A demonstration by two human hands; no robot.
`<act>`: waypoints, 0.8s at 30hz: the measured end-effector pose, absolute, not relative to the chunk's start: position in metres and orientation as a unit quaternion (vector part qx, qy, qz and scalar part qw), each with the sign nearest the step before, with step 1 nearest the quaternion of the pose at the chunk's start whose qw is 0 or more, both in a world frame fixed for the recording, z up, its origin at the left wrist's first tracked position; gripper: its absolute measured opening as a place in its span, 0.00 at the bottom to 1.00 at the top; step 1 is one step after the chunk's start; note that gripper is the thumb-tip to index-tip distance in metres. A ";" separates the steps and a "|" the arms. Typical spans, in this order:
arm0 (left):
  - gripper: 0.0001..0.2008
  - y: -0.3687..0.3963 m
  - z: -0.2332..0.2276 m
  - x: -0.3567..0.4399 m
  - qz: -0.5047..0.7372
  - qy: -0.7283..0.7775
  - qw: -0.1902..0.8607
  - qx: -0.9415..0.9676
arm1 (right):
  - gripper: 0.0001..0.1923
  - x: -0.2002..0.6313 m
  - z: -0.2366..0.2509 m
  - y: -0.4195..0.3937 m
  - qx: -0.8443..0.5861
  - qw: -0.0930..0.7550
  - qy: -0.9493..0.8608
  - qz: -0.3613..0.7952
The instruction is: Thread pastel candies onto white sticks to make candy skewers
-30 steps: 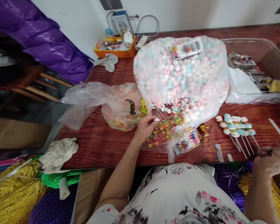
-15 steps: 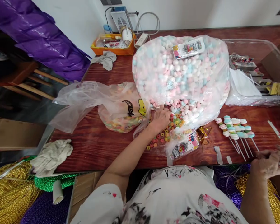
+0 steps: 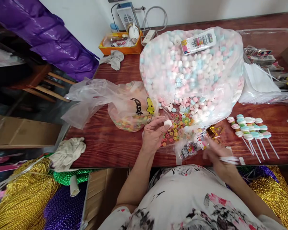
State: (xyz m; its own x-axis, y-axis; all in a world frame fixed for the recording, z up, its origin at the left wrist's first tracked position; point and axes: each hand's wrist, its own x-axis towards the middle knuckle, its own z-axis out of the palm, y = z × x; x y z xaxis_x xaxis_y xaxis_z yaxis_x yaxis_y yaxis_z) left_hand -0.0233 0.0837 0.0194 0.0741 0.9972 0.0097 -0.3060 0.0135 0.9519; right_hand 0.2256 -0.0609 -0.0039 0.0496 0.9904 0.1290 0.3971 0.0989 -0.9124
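A white marshmallow (image 3: 168, 123) is pinched in the fingers of the left hand (image 3: 154, 134), just above the bench (image 3: 115, 143). A thin white stick (image 3: 228, 158) is clamped by the blurred right hand (image 3: 218, 158), lying roughly level, right of the marshmallow, pieces apart

Glossy grained wood tabletop (image 3: 110, 147) beneath the fingers (image 3: 158, 123) — beyond them, a thin, clear crinkled plastic bag (image 3: 192, 73) of matt pastel sweets.

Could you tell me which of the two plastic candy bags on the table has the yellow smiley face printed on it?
The smaller bag, left of the left hand, holding colourful ring candies; the big bag holds pastel marshmallows.
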 end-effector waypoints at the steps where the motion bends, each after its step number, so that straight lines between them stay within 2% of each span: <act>1: 0.13 0.078 0.023 -0.024 0.556 0.393 0.606 0.412 | 0.24 0.207 0.001 -0.052 -0.525 0.407 -0.642 0.382; 6: 0.12 0.060 0.029 -0.029 0.575 0.380 0.610 0.391 | 0.24 0.159 0.009 -0.025 -0.452 0.413 -0.671 0.419; 10: 0.12 0.055 0.021 -0.030 0.599 0.378 0.590 0.388 | 0.24 0.157 0.000 -0.029 -0.460 0.423 -0.654 0.426; 14: 0.16 0.053 0.013 -0.027 0.602 0.364 0.612 0.361 | 0.24 0.159 -0.001 -0.034 -0.466 0.424 -0.649 0.428; 17: 0.14 0.053 0.011 -0.025 0.599 0.362 0.612 0.368 | 0.24 0.160 0.003 -0.033 -0.467 0.422 -0.647 0.431; 24: 0.10 0.050 0.008 -0.026 0.602 0.379 0.533 0.458 | 0.24 0.160 0.000 -0.032 -0.487 0.416 -0.637 0.430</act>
